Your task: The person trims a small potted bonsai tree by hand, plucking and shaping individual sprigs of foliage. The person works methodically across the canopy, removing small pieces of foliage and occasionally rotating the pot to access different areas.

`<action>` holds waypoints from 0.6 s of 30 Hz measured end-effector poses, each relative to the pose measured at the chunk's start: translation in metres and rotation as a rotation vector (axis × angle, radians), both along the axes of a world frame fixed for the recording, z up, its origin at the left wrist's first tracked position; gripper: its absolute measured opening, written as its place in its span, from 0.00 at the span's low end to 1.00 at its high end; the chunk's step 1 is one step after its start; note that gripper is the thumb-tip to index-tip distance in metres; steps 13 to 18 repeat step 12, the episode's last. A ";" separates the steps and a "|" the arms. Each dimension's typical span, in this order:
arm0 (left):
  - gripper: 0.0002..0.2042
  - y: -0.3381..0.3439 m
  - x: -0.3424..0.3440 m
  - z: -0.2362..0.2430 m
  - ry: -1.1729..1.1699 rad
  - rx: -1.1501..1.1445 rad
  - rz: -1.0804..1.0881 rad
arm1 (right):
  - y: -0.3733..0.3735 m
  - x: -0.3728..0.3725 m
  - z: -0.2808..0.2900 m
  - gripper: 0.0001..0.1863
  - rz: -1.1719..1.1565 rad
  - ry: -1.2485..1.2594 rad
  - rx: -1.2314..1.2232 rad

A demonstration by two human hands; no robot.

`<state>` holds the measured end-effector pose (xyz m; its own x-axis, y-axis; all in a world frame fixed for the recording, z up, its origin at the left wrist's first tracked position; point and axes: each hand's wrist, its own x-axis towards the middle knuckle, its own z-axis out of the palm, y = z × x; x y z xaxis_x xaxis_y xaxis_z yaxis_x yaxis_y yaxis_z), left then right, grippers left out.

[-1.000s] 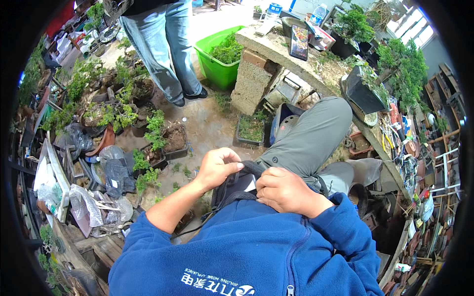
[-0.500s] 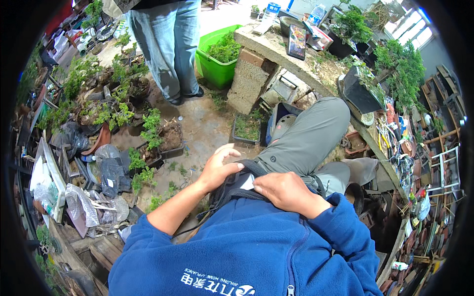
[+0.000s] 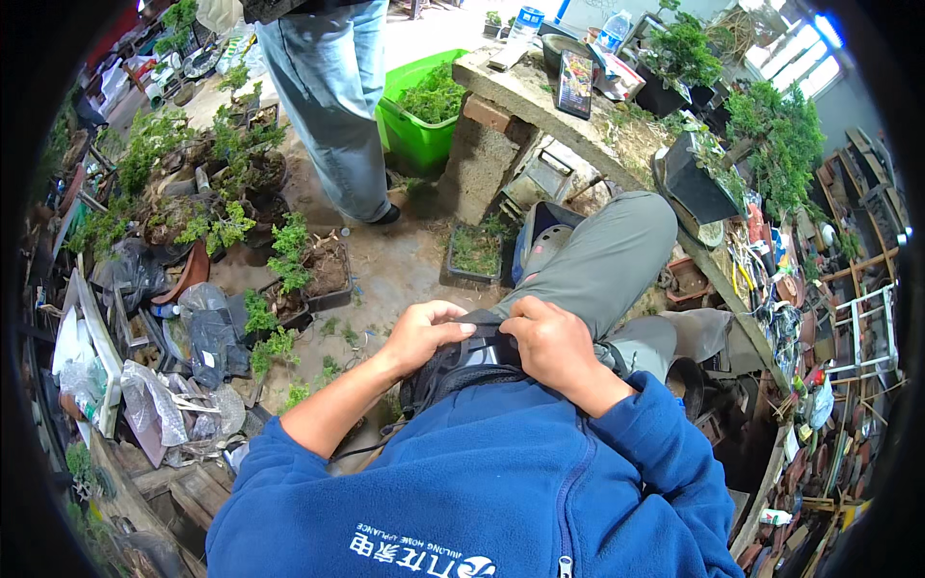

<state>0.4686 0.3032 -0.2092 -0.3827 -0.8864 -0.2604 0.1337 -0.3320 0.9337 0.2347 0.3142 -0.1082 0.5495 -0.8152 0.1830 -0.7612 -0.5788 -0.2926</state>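
Observation:
A black bag [image 3: 441,378] that looks like a waist pouch rests at my lap, just in front of my blue fleece. My left hand [image 3: 420,337] grips its upper edge, thumb on top. On the other side my right hand [image 3: 551,345] pinches the same edge, fingers curled down on it. Between my hands the dark fabric is stretched, and a shiny grey patch shows just below. What lies inside the bag is hidden from me.
Ahead stands a person in jeans [image 3: 337,106] beside a green tub [image 3: 416,144] of plants. A stone slab [image 3: 617,144] at right bears a phone [image 3: 575,85], bottles and a tilted black pot [image 3: 700,180]. Small potted trees and plastic wrap [image 3: 159,400] crowd the left.
My right hand has moved up and forward along the bag's edge, and the white patch by its fingers is now out of sight. The standing person's legs have shifted.

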 end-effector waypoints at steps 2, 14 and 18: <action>0.15 0.002 0.000 0.000 0.021 0.008 -0.001 | -0.002 -0.003 -0.001 0.08 0.028 -0.021 -0.011; 0.20 0.001 0.001 -0.017 0.061 -0.076 -0.021 | 0.002 -0.002 -0.002 0.07 0.097 -0.174 0.016; 0.20 0.001 0.001 -0.017 0.061 -0.076 -0.021 | 0.002 -0.002 -0.002 0.07 0.097 -0.174 0.016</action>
